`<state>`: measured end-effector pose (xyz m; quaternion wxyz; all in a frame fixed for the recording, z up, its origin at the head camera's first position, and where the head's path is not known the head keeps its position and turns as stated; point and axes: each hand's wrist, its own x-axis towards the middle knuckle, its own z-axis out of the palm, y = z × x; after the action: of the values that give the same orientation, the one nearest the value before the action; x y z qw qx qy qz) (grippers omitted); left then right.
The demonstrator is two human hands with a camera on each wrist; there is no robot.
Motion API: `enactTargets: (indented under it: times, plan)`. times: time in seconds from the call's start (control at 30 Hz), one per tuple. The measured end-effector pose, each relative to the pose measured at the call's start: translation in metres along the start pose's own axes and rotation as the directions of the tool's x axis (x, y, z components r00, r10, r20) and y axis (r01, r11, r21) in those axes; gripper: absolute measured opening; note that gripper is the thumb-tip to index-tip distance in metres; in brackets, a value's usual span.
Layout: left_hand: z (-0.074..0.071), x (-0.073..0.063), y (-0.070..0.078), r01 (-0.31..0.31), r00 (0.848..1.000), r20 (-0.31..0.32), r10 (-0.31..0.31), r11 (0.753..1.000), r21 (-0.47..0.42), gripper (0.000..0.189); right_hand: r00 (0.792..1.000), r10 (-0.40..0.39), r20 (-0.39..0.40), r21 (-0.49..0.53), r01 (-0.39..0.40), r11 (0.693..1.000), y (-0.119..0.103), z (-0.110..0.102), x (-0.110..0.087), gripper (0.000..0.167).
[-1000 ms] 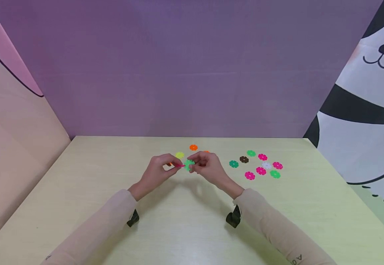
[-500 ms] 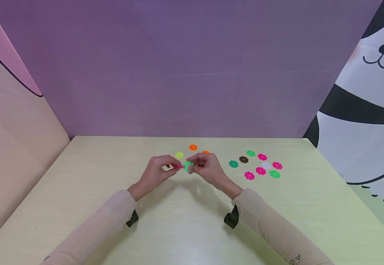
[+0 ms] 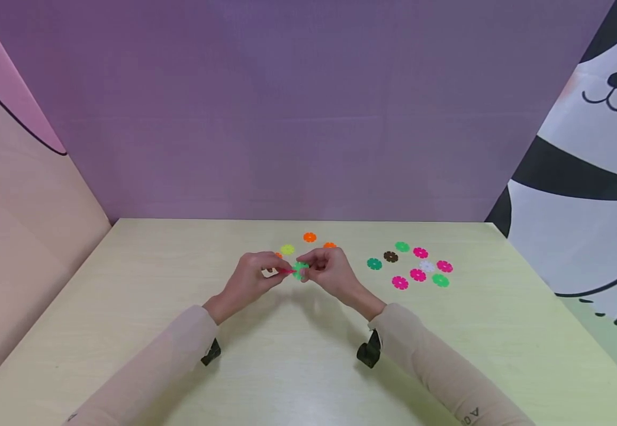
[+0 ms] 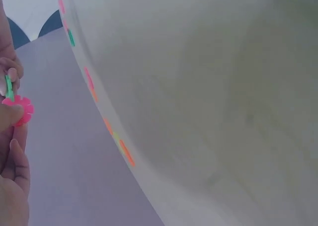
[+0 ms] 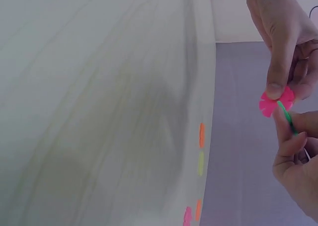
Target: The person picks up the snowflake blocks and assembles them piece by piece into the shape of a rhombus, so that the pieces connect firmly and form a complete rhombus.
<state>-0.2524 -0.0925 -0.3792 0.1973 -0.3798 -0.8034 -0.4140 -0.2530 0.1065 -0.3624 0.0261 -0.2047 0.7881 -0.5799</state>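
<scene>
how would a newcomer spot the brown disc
On the table, to the right of the right hand, find a teal disc. The brown disc lies between it and a light green disc, far darker than both.

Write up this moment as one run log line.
left grip: pinching pink disc | right grip: pinching green disc | held discs: overlapping in view, joining unclear | table: other discs, various colours

Screened booth (image 3: pixel 26 236), cartoon panel (image 3: pixel 591 154), purple backdrop (image 3: pixel 287 112)
</scene>
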Motion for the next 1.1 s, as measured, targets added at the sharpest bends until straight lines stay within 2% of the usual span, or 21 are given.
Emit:
enactTargets:
  times: [0.2, 0.47, 0.63, 0.83, 0.93, 1.1]
  plan:
    - [-0.001, 0.003, 0.000, 0.009, 1.000, -0.017, -0.009, 1.000, 0.002, 0.016, 1.000, -0.014, -0.017, 0.008, 0.014, 1.000, 0.001, 0.001, 0.000, 0.024]
    - [0.003, -0.001, -0.006, 0.089, 0.995, 0.039, -0.088, 0.996, -0.029, 0.018, 1.000, -0.008, 0.020, 0.005, 0.008, 1.000, 0.007, 0.001, 0.000, 0.021]
    - [0.002, -0.001, -0.005, 0.114, 0.993, 0.043, -0.113, 0.993, -0.013, 0.017, 0.998, 0.017, 0.061, -0.008, -0.017, 1.000, 0.012, -0.004, 0.001, 0.024]
    - [-0.001, -0.001, -0.006, 0.127, 0.991, 0.040, -0.127, 0.992, 0.013, 0.017, 0.997, 0.038, 0.067, -0.088, -0.033, 0.996, 0.011, -0.015, 0.003, 0.027]
    - [-0.003, -0.002, -0.008, 0.117, 0.992, 0.033, -0.118, 0.993, 0.026, 0.018, 0.999, 0.008, 0.051, -0.156, 0.000, 0.988, 0.013, -0.021, 0.004, 0.026]
    - [-0.004, -0.005, -0.013, 0.093, 0.995, 0.017, -0.094, 0.994, 0.054, 0.018, 0.998, -0.066, 0.025, -0.304, 0.070, 0.950, 0.019, -0.032, 0.010, 0.023]
